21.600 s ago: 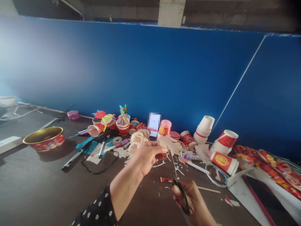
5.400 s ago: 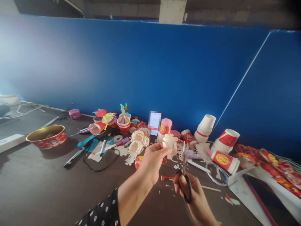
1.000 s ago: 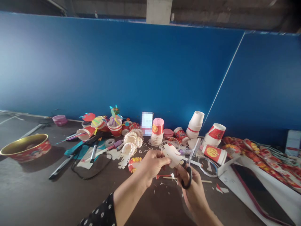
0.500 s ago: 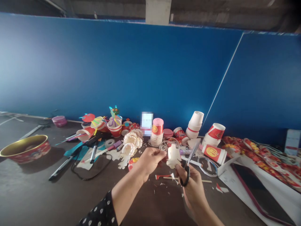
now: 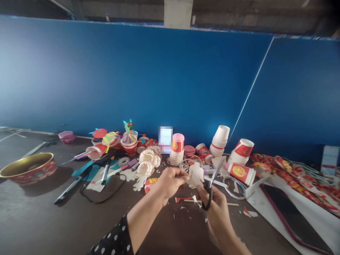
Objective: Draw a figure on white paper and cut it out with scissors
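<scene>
My left hand point(image 5: 169, 182) pinches a small cream paper cut-out point(image 5: 196, 175) shaped like a little figure, held upright above the dark table point(image 5: 53, 223). My right hand point(image 5: 216, 209) grips black-handled scissors point(image 5: 211, 184), whose blades point up and to the right, just right of the cut-out. Small paper scraps point(image 5: 195, 200) lie on the table under both hands.
Red and white paper cups point(image 5: 240, 156), a cup stack point(image 5: 177, 148), decorated cup crafts point(image 5: 124, 140), cream paper flowers point(image 5: 147, 163), markers point(image 5: 105, 173) and a tape roll point(image 5: 123, 161) crowd the back. A gold-lined red bowl point(image 5: 28, 168) sits left. Red patterned paper point(image 5: 300, 177) lies right. A blue wall point(image 5: 159, 78) stands behind.
My left hand has turned the cut-out so that it now faces me flat and upright. My right hand and the scissors dropped slightly; over the longer span the view shifted right.
</scene>
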The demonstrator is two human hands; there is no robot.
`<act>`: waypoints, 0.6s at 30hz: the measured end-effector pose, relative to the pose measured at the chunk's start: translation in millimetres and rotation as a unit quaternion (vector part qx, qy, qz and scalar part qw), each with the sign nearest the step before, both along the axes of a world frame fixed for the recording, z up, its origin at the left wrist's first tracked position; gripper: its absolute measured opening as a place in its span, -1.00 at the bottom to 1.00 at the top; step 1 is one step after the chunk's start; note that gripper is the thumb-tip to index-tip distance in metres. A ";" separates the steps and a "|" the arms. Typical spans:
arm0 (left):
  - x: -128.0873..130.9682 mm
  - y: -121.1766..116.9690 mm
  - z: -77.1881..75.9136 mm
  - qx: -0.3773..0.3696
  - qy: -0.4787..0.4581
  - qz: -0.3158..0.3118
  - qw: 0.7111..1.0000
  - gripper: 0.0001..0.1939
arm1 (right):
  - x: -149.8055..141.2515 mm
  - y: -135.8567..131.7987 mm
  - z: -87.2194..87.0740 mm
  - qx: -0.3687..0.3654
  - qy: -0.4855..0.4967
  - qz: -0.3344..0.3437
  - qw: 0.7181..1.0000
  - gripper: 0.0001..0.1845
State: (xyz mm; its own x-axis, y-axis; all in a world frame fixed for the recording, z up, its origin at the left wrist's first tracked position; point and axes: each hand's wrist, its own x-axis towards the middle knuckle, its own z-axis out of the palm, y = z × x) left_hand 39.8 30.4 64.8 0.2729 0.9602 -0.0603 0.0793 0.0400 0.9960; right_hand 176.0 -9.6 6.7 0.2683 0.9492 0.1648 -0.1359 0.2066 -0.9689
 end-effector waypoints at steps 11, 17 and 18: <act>10.5 1.8 -22.1 -0.012 -0.067 -0.003 0.998 -0.80 | 2.2 8.5 -10.1 -0.005 -0.008 0.030 1.000 -0.79; 10.1 2.2 -41.7 -0.037 -0.129 0.035 0.990 -0.76 | 2.6 11.2 -12.2 -0.002 -0.054 0.047 0.997 -0.81; 9.5 2.6 -45.9 -0.039 -0.139 0.041 0.989 -0.74 | 2.2 11.2 -12.3 -0.003 -0.063 0.048 0.997 -0.81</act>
